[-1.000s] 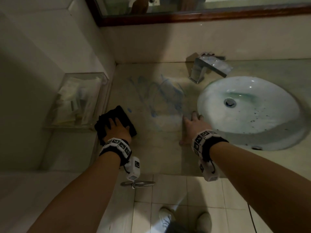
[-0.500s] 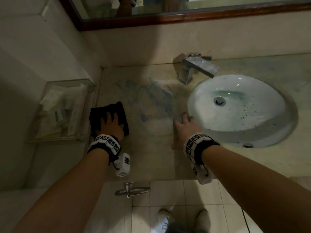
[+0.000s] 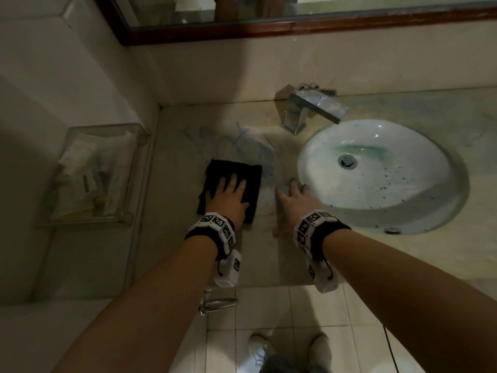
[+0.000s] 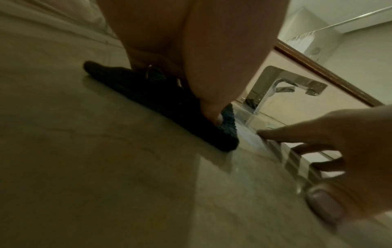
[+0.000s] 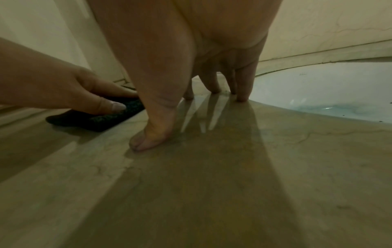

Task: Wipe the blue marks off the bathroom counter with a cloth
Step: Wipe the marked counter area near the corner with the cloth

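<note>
On the counter (image 3: 269, 265) left of the sink (image 3: 376, 173), seen from the head, our left hand (image 3: 230, 196) lies flat, fingers straight, pressing the black cloth (image 3: 231, 170) just below the blue marks (image 3: 236, 144); our right hand (image 3: 291, 203) rests spread beside the basin. At the left wrist, our fingers (image 4: 212, 94) pin the cloth (image 4: 161, 104) flat. At the right wrist, our fingertips (image 5: 148, 141) brace on stone. We should press evenly and sweep up through the scribbles, overlapping passes.
</note>
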